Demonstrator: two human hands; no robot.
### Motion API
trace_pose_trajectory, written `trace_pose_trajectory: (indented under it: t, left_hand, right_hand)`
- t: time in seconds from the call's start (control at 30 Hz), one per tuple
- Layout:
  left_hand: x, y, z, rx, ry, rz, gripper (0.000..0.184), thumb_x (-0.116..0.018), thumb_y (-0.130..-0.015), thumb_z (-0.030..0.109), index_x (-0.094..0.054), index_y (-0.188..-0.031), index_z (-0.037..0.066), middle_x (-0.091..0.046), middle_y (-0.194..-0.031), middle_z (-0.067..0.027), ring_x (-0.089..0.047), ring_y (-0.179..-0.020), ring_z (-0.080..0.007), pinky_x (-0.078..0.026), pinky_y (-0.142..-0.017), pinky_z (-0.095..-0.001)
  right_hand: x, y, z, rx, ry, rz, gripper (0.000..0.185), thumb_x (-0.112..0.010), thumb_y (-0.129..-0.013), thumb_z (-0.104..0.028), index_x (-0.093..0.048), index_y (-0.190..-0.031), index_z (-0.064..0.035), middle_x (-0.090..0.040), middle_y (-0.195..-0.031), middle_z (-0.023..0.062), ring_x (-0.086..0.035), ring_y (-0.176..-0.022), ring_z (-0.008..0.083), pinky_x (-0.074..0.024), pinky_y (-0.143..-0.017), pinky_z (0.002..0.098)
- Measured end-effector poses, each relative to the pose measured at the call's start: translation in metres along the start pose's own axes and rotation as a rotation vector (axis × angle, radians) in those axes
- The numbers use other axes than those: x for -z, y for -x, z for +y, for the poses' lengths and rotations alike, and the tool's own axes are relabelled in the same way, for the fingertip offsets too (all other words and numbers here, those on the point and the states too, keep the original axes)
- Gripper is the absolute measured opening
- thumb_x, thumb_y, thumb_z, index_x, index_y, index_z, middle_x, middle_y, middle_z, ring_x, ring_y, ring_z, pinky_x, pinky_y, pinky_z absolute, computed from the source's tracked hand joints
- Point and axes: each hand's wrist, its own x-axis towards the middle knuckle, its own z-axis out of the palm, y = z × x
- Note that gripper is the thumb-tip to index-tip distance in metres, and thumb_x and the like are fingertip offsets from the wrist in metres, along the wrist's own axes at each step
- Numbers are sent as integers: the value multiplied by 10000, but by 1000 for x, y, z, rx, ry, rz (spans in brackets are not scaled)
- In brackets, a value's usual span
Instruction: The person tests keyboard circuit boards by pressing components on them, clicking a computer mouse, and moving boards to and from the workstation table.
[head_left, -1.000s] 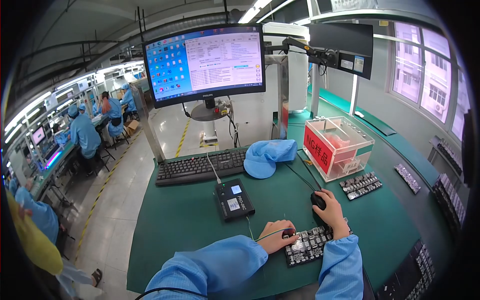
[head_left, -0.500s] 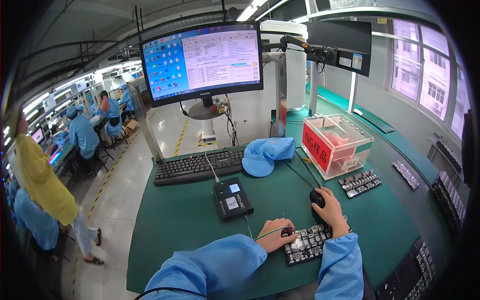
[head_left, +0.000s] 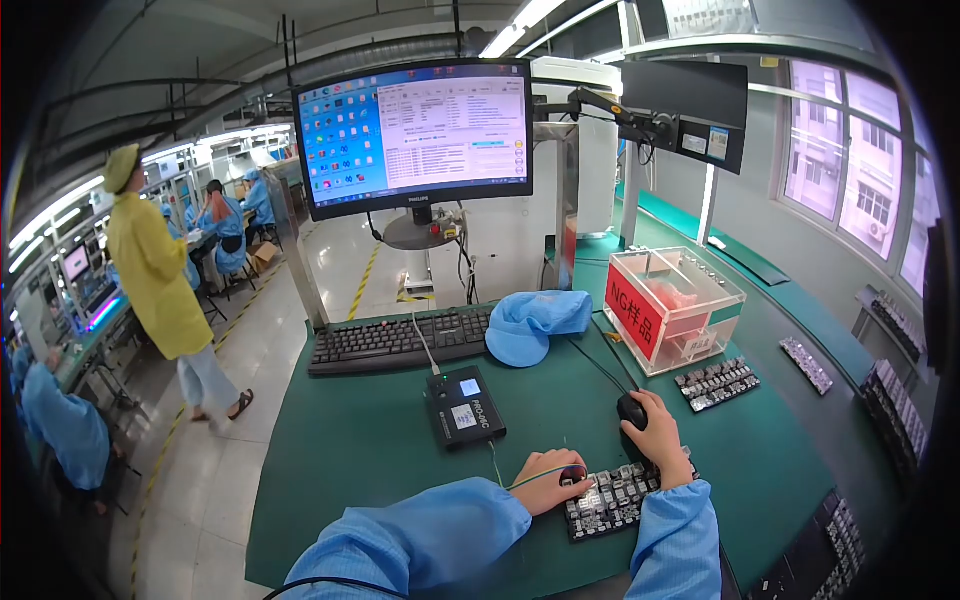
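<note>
My left hand (head_left: pixel 543 483) is closed around a small dark piece (head_left: pixel 573 474) at the left edge of a bare keyboard board (head_left: pixel 603 512) with exposed switches. Thin coloured wires (head_left: pixel 494 463) run from that hand to a black box marked PRO-06C (head_left: pixel 467 408); the fingers hide most of the piece. A black computer mouse (head_left: pixel 631 409) lies under the curled fingers of my right hand (head_left: pixel 660 441). My right sleeve covers part of the board's right end.
Beyond the box stand a black keyboard (head_left: pixel 400 342), a blue cap (head_left: pixel 535 325) and a lit monitor (head_left: pixel 450 130). A clear box with a red label (head_left: pixel 632 312) and another switch board (head_left: pixel 717 383) sit to the right. A person in yellow (head_left: pixel 150 265) walks at left.
The person in yellow has moved right in the view. My camera view has shifted slightly. Both hands keep their places on the board and the mouse.
</note>
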Motion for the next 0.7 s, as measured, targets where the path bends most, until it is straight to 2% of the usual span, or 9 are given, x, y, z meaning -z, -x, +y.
trace_pose_trajectory:
  t: [0.4, 0.7]
  left_hand:
    - [-2, 0, -3, -47, -22, 49, 289, -672, -849, 404, -631, -914, 126, -632, -896, -28, -600, -880, -195, -396, -830, -325]
    - [-6, -1, -9, -87, 0, 70, 306, -674, -851, 401, -631, -895, 101, -631, -885, -45, -612, -843, -200, -424, -788, -324]
  right_hand:
    - [-1, 0, 1, -24, -2, -15, 486, -717, -745, -210, -601, -1213, -153, -539, -1319, 107, -590, -1100, 341, -488, -929, 405]
    - [4, 0, -8, -58, 4, -36, 472, -718, -745, -212, -608, -1198, -144, -542, -1315, 105, -591, -1096, 345, -489, -926, 407]
